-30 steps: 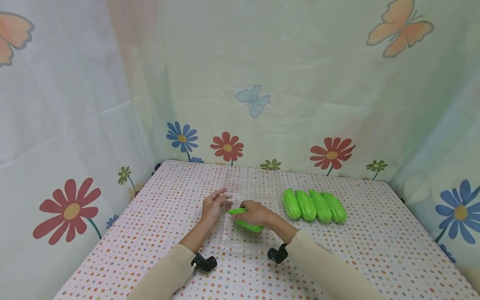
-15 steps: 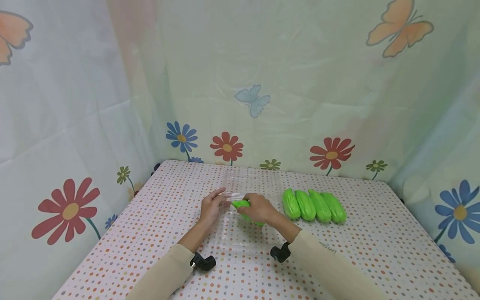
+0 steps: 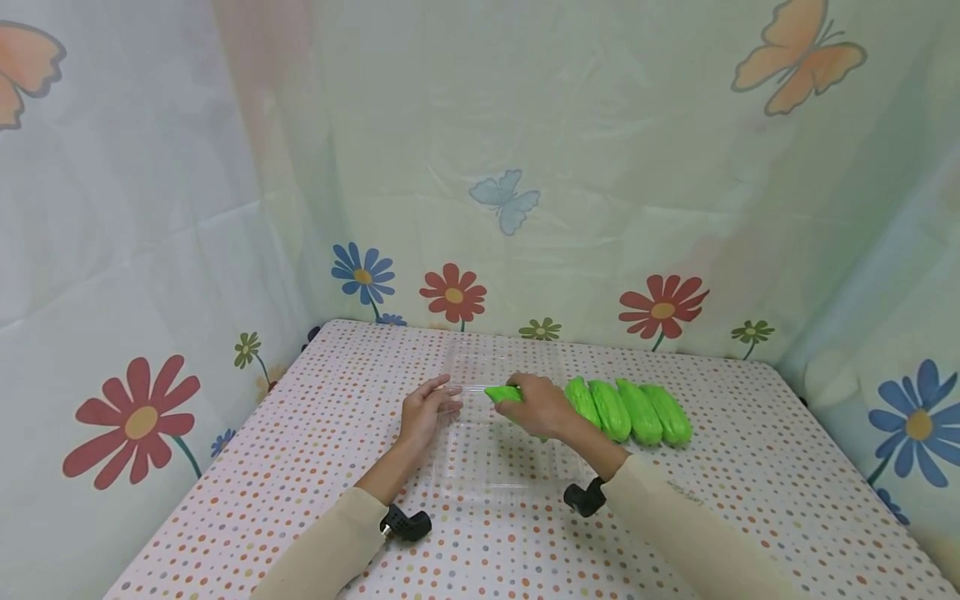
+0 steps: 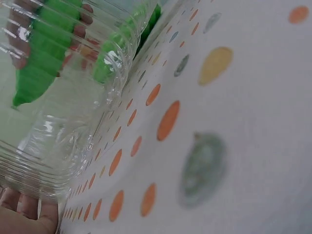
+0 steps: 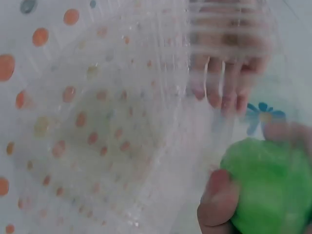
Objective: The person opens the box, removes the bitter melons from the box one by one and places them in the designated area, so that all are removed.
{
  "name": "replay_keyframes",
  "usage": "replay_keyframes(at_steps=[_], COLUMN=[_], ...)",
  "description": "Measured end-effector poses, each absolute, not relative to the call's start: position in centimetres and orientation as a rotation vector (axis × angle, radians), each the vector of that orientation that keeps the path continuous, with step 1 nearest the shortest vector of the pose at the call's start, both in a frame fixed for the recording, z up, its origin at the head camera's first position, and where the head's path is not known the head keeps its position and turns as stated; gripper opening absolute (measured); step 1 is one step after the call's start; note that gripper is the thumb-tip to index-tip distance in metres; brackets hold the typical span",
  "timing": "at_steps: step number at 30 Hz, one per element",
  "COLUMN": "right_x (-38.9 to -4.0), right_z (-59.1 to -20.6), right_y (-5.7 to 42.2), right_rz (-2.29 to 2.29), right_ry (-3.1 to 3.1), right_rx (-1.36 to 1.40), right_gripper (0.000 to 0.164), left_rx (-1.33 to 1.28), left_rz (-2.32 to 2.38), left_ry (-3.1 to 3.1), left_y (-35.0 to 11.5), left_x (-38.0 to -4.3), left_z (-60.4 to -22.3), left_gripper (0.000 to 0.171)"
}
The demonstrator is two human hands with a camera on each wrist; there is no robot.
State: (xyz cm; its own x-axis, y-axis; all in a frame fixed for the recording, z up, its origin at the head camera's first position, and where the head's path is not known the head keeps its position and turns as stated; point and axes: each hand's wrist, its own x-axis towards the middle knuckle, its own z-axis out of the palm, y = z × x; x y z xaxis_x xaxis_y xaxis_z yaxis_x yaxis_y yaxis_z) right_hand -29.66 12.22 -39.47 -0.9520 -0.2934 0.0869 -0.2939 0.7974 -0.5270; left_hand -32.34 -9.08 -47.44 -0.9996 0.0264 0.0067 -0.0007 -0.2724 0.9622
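My right hand (image 3: 542,407) grips a green bitter melon (image 3: 501,393), its pointed end sticking out to the left past the thumb. Hand and melon are above the right part of a clear plastic box (image 3: 498,482). In the right wrist view the melon's rounded end (image 5: 265,185) shows between thumb and fingers. My left hand (image 3: 424,412) is at the box's left wall with fingers extended; the left wrist view shows its fingers (image 4: 29,207) against the ribbed plastic. Several more green bitter melons (image 3: 611,411) lie in a row right of the box.
The box's clear lid (image 3: 504,354) lies folded back behind it. A dotted cloth covers the table (image 3: 315,433). Printed curtains (image 3: 585,208) stand close behind and at both sides.
My right hand has raised the bitter melon from low in the box and carried it right and away from me. The left hand stays at the box's left side.
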Motion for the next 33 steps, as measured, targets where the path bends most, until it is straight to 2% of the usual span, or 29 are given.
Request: replay_keyframes(at_steps=[4,10,21,33], right_x=[-29.4,-29.1,-29.2,-30.3], right_z=[-39.1,-39.2,-38.6,-38.2], right_y=[13.3,14.9,17.5,21.0], right_rz=[0.891,0.887,0.83,0.785], right_ry=[-2.966,-2.923,-2.816,-2.816], right_rx=[0.479,0.42,0.36,0.119], right_gripper=[0.036,0.046,0.051,0.058], left_rx=[0.032,0.03,0.015,0.011], left_rz=[2.516,2.514,2.474,2.487], left_ry=[1.885,1.902,1.905,1.888], left_y=[-8.9,-8.8,-8.7,-8.8], left_x=[-32.3,-32.3,-30.1,-32.4], left_z=[-47.7,-47.7,-45.0,-47.7], left_gripper=[0.05,0.049,0.047,0.049])
